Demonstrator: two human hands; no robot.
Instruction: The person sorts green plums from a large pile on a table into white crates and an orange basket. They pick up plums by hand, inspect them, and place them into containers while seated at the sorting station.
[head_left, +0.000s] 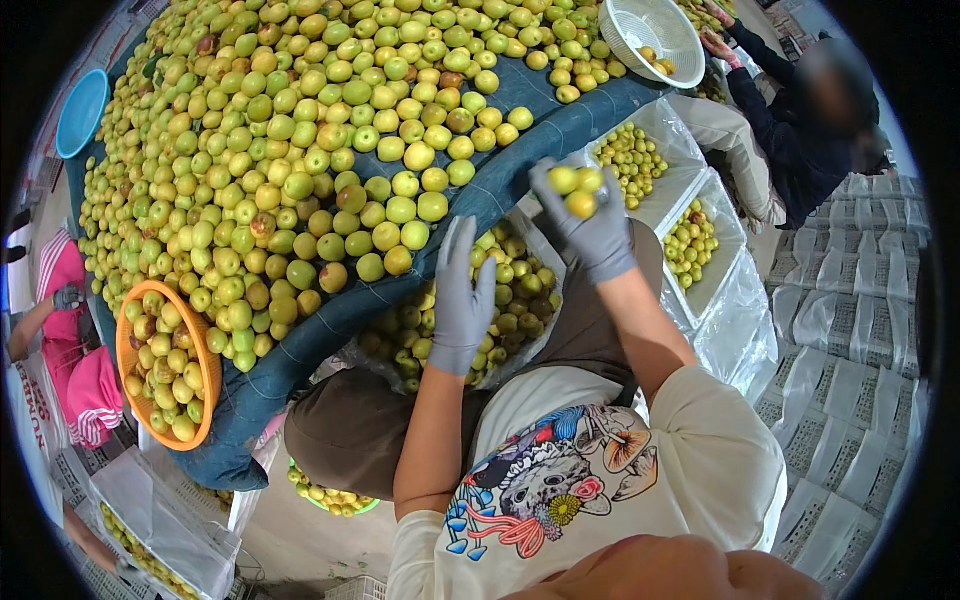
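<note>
Several green-yellow jujube fruits (576, 184) rest in my right hand (589, 225), which wears a grey glove and is raised near the padded edge of the sorting table. My left hand (461, 300), gloved the same way, has its fingers extended and nothing visible in it. It hovers over a lined container of jujubes (517, 300) between my knees, close to the table's blue cloth rim (345, 315). Beyond both hands, a large heap of jujubes (262, 150) covers the blue cloth. Some of those fruits have brown patches.
An orange basket of jujubes (202, 375) stands at left, a white colander (667, 37) at upper right, a blue basin (82, 112) at far left. Plastic-lined crates (712, 262) sit beside my right arm. Co-workers (802, 135) are on both sides; stacked crates (840, 337) fill the right.
</note>
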